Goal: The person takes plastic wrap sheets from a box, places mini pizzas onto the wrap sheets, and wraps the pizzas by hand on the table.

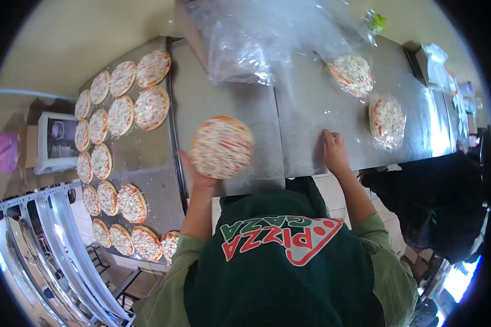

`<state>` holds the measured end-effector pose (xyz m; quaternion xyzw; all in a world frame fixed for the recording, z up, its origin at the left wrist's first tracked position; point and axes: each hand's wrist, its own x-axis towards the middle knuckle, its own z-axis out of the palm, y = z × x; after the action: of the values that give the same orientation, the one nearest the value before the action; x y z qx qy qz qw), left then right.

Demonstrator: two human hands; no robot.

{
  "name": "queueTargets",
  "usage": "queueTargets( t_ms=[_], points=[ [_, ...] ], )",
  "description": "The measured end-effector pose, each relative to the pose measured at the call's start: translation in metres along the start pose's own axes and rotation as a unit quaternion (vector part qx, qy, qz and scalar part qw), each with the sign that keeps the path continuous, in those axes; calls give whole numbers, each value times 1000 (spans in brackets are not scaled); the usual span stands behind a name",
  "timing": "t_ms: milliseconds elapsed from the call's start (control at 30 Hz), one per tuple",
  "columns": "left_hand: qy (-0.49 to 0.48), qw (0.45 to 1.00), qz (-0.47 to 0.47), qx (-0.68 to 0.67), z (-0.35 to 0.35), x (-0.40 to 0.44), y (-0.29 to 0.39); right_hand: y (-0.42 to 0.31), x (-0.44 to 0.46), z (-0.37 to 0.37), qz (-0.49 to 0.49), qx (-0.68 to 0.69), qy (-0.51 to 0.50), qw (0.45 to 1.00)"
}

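Observation:
My left hand (198,177) supports a small pizza (222,147) from underneath, its thumb out at the side and its other fingers hidden below the crust. Shredded cheese covers the top, with red sauce showing near the rim. My right hand (336,154) is at the front of the metal table (308,109), its fingers loosely bent and slightly apart, with nothing visible in them. To the right of that hand lies a pizza in clear plastic (387,123). Farther back is another wrapped pizza (352,74).
Rows of unwrapped cheese pizzas (120,115) cover the tray-like surface (147,152) on the left. A heap of clear plastic bags (251,41) sits at the back. A metal rack (65,234) stands at lower left, and dark cloth (428,201) is at the right.

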<state>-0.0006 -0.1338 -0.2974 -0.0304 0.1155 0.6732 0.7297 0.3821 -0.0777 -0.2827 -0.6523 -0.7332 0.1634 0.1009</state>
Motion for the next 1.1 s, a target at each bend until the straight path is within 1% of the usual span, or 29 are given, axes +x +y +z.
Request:
queueTargets(
  t_ms=[33,100,167,267,367,400,433,500,533,600,633,667,733,767,833,867,933,967,1000,1033,1067,1100],
  points=[
    [35,997,-65,-2,2,9,-27,2,-1,-1,-1,17,6,1000],
    [123,979,-143,75,7,30,-73,8,-3,-2,-6,52,20,998],
    [153,959,-215,101,25,47,-109,13,-4,-2,-12,94,29,995],
    [137,943,-287,92,38,64,-138,14,-8,-7,-6,140,23,990],
    [164,932,-289,144,34,69,-145,2,-14,-17,16,172,26,985],
    [208,924,-263,186,27,70,-145,-6,-17,-19,24,183,30,982],
    [200,915,-229,266,19,67,-140,-16,-19,-21,14,185,27,982],
    [179,876,-156,420,7,59,-123,-42,-22,-22,-8,189,20,982],
    [174,839,-131,499,10,55,-110,-57,-24,-18,-89,214,49,971],
    [158,743,-80,645,17,46,-78,-95,-33,5,-178,199,-59,962],
    [146,609,39,779,18,46,-64,-117,-36,17,-239,202,-88,946],
    [125,444,157,873,18,47,-52,-138,-39,29,-299,204,-117,925],
    [96,297,200,929,13,52,-34,-167,-41,70,-394,60,-105,911],
    [81,221,221,947,7,55,-27,-173,-42,88,-401,36,-102,910],
    [25,234,147,961,-6,66,-15,-182,-41,108,-412,-11,-94,906],
    [-2,239,110,965,-12,73,-12,-180,-40,110,-402,3,-103,910],
    [50,334,8,941,1,81,-13,-172,-41,99,-382,31,-121,916],
    [74,377,-43,922,11,83,-15,-165,-44,90,-292,135,-121,939],
    [82,468,-38,879,20,81,-19,-155,-49,77,-198,237,-116,944],
    [89,554,-34,827,30,76,-27,-143,-54,67,-99,335,-109,931],
    [96,633,-31,767,39,68,-38,-126,-61,61,16,442,-76,894],
    [102,706,-27,700,48,60,-50,-111,-68,54,130,538,-39,832]
  ],
)
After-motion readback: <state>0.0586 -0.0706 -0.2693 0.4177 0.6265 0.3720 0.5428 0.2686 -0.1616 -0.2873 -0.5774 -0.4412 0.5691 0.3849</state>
